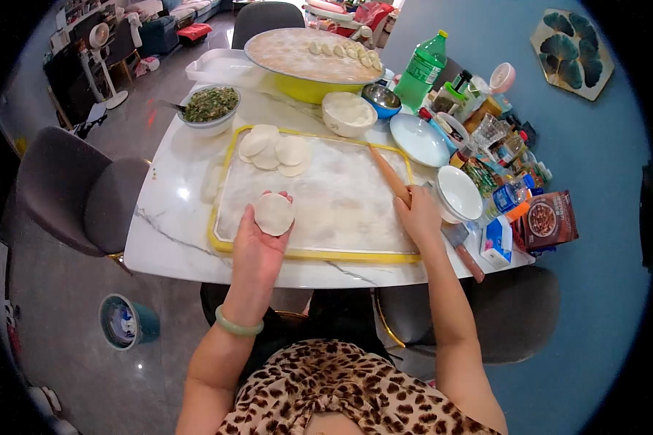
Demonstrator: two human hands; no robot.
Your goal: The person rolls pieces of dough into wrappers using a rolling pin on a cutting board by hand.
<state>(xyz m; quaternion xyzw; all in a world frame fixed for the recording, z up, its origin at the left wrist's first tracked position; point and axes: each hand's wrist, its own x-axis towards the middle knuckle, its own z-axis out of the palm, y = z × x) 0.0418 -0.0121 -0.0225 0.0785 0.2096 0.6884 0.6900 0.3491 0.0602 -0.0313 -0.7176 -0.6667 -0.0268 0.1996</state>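
Observation:
On the upturned palm of my left hand [260, 250] lies a round dumpling wrapper [274, 214], the fingertips showing behind its far edge. My right hand [419, 215] is closed around the near end of a wooden rolling pin [389, 172], which rests slanting over the right side of a floured, yellow-rimmed board [326, 255]. A loose pile of dumpling wrappers [274, 152] sits at the board's far left corner. Beyond that corner stands a bowl of chopped green filling [210, 106] with a utensil handle sticking out.
A round floured tray [290, 54] with several dumplings [345, 51] rests on a yellow basin [305, 88]. A flour bowl [349, 114], white plate [419, 140], white bowl [459, 194], green bottle [422, 71] and wooden-handled knife [469, 261] line the right side. Chairs [80, 192] surround the table.

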